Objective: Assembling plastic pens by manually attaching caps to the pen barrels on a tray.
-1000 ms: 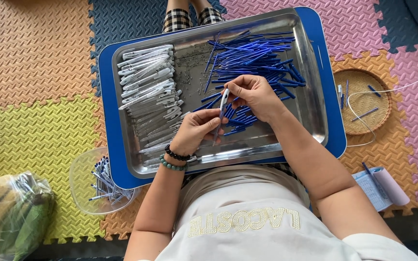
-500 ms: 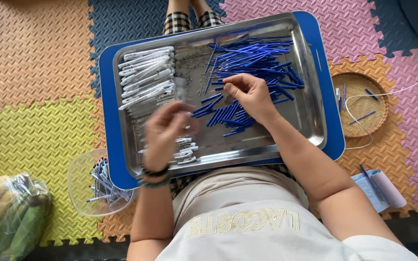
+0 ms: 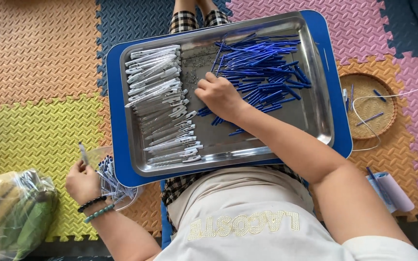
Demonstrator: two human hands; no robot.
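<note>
My left hand is out to the left of the tray, low over a clear plastic tub of finished pens, and grips one pen upright. My right hand rests on the metal tray, its fingers bent down between the rows of clear pen barrels and the heap of blue refills. Its fingertips lie beside a small pile of grey springs. Whether they pinch anything is hidden. The metal tray sits in a blue tray across my lap.
A round wicker basket with a few blue pieces and a white cord lies right of the tray. A plastic bag with green things sits at lower left. Paper lies at lower right. Coloured foam mats cover the floor.
My left hand has left the tray with a pen and swung down to the tub on the left. My right hand has shifted left from the refills towards the springs and barrels.
</note>
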